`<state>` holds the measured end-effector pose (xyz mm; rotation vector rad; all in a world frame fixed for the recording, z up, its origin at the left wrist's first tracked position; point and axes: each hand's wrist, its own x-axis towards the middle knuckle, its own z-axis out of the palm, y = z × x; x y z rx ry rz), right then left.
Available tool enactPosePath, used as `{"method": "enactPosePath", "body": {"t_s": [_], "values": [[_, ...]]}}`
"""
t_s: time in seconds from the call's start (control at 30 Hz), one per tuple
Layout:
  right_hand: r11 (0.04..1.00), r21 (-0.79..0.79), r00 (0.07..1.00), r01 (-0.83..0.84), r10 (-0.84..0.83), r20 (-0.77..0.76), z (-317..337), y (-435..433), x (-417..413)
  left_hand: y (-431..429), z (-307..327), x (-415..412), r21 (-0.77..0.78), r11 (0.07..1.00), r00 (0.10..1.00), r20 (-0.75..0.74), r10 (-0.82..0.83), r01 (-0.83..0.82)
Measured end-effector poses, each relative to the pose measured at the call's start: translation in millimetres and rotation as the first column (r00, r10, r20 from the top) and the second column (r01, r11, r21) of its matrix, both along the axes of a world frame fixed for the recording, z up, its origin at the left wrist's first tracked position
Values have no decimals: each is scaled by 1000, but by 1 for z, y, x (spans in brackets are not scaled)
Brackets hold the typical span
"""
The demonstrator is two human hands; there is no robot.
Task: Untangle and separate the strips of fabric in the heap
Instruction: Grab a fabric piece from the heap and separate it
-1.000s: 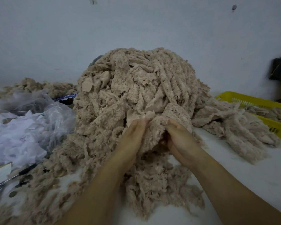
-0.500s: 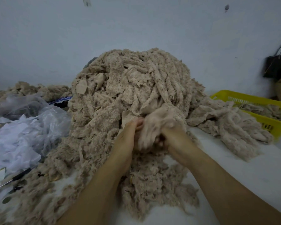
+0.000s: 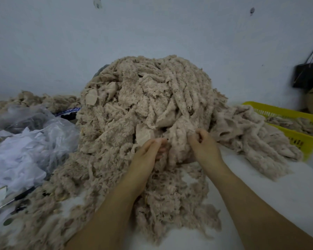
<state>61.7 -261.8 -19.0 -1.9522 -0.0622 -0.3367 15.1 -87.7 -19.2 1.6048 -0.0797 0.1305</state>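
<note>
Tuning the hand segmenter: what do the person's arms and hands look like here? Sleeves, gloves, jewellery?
Both forearms are bare to the frame edge, no sleeves in view. The left hand and right hand wear no gloves; no watch, bracelet or ring shows, though some fingers are partly hidden.

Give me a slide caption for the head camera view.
Left hand and right hand grip a fabric strip on the tangled heap.

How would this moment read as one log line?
step: untangling | left hand: grips fabric strip | right hand: pinches same strip | heap: tangled
</note>
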Motion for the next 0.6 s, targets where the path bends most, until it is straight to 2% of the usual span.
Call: {"method": "enactPosePath", "body": {"t_s": [0.07,0.1,0.17,0.23,0.3,0.37,0.47,0.6], "values": [[982,-131,973,-136,157,166,8,15,-13,1,3,1,-125,992,998,-61,-34,26],[946,-248,940,-208,264,218,11,23,-20,3,4,2,-199,979,993,-101,-68,47],[814,-494,859,-305,459,227,12,39,-31,9,8,5,-339,937,975,-166,-145,81],[708,-597,806,-376,568,166,8,49,-37,15,12,5,-441,893,947,-242,-213,88],[705,-577,792,-412,590,157,6,52,-39,18,11,6,-487,872,928,-302,-220,48],[754,-497,814,-430,562,148,5,49,-37,18,10,9,-563,827,927,-317,-202,-13],[796,-428,857,-429,508,86,4,44,-32,15,14,11,-724,689,933,-266,-242,-28],[898,-200,913,-392,407,41,6,42,-33,17,15,9,-795,600,923,-160,-349,89]]}}
